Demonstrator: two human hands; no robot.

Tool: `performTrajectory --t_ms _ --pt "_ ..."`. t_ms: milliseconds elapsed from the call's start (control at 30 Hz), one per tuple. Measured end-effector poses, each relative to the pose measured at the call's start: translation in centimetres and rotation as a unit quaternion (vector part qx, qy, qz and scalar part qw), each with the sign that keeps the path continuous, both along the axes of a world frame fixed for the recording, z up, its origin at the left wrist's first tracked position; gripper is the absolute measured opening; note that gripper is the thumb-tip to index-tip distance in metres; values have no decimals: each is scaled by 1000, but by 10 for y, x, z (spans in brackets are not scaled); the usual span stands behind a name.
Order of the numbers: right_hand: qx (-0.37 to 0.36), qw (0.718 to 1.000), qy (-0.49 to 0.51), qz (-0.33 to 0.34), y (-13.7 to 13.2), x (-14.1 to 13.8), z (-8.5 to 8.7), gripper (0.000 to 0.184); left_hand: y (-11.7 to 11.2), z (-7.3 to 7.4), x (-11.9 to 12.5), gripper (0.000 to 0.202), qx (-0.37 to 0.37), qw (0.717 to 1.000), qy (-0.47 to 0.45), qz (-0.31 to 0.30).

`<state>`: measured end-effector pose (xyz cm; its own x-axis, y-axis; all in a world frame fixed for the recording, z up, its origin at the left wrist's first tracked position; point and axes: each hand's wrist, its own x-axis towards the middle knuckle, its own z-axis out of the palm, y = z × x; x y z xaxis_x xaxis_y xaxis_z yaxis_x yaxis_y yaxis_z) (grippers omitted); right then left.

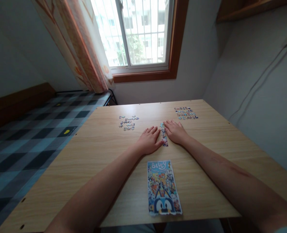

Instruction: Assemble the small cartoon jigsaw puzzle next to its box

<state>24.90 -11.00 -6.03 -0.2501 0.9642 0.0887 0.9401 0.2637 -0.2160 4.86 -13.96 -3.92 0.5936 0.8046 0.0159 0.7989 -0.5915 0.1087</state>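
Lying palm down with fingers stretched out, the bare left hand and bare right hand flank a narrow, multicoloured strip of interlocked jigsaw pieces in the head view. The strip is in the middle part of a pale wood-grain table, running from its far edge towards its near edge. The left thumb touches its lower left side and the right fingertips its upper end, so parts of its border are hidden and its printed picture is too small to make out. Both forearms are cut off at the bottom, and a pale sleeve edge barely shows in the corner.

Near the table's near edge, between the forearms, lies a rectangular, colourful paper sheet with a ragged lower edge. "BLUEY" can be read across its top; the smaller line beneath is unclear.

Towards the far left corner are scattered small jigsaw clusters; near the far right corner, other pieces lie in close rows. Their pictures are indistinct.

A bed with a blue-grey checked cover runs along the left edge. Beyond the far edge, an orange-patterned curtain partly covers a brown-framed window.
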Motion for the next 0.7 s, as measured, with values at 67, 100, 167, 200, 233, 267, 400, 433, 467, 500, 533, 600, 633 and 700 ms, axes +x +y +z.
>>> performTrajectory --t_ms 67,100,167,200,233,267,400,433,467,500,533,600,633,700 --pt "1 1000 2 0 0 0 -1 54 0 -1 0 73 1 1000 -1 -1" --pt "2 1000 3 -1 1 0 -1 54 1 -1 -1 73 2 1000 -1 -1" --pt "2 1000 2 -2 1 0 -2 54 1 -2 -1 73 3 1000 -2 0" --pt "2 1000 0 -2 1 0 -2 53 1 -2 -1 73 4 1000 -3 0" --pt "2 1000 -1 -2 2 0 -2 53 1 -2 -1 73 4 1000 -3 0" --pt "3 1000 -2 -3 2 0 -2 53 1 -2 -1 73 4 1000 -3 0" --pt "6 1000 -2 -1 2 0 -2 53 0 0 0 73 0 1000 2 1" --pt "5 1000 -2 -1 2 0 -1 53 0 1 0 73 -1 1000 3 1" --pt "5 1000 -3 -1 1 0 -1 52 -1 1 0 73 -1 1000 3 1" --pt "5 1000 -3 -1 1 0 -1 52 -1 1 0 73 -2 1000 3 2" --pt "6 1000 -3 -1 1 -1 -1 52 -1 1 0 74 -1 1000 2 2" --pt "6 1000 -1 -1 0 -1 0 53 0 0 0 73 0 1000 0 2" --pt "7 1000 1 -1 0 -1 0 53 0 0 0 73 -1 1000 -1 1" --pt "9 1000 6 0 -1 -1 1 53 0 0 -1 73 -3 1000 -3 1"
